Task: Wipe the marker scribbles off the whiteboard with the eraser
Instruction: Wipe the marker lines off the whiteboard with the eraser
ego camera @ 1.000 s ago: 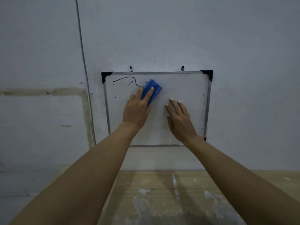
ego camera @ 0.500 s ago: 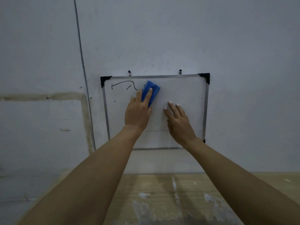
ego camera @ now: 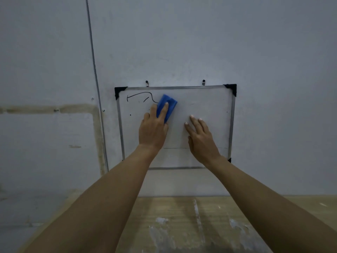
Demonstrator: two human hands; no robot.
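A metal-framed whiteboard (ego camera: 206,103) hangs on the wall. Black marker scribbles (ego camera: 140,96) run across its upper left, and a small dot (ego camera: 130,115) sits below them. My left hand (ego camera: 152,132) grips the blue eraser (ego camera: 170,105) and presses it on the board at the right end of the scribbles, with the index finger lying along its top. My right hand (ego camera: 201,139) rests flat on the middle of the board with its fingers spread. The board to the right of the eraser looks free of marks.
Two hooks (ego camera: 147,82) (ego camera: 203,82) hold the board's top edge. A thin conduit (ego camera: 93,70) runs down the grey wall to the left. A paint-stained wooden surface (ego camera: 182,225) lies below the board, under my forearms.
The eraser in my left hand has slid a little to the left and now covers the right tail of the scribble. My right hand has stayed flat on the board.
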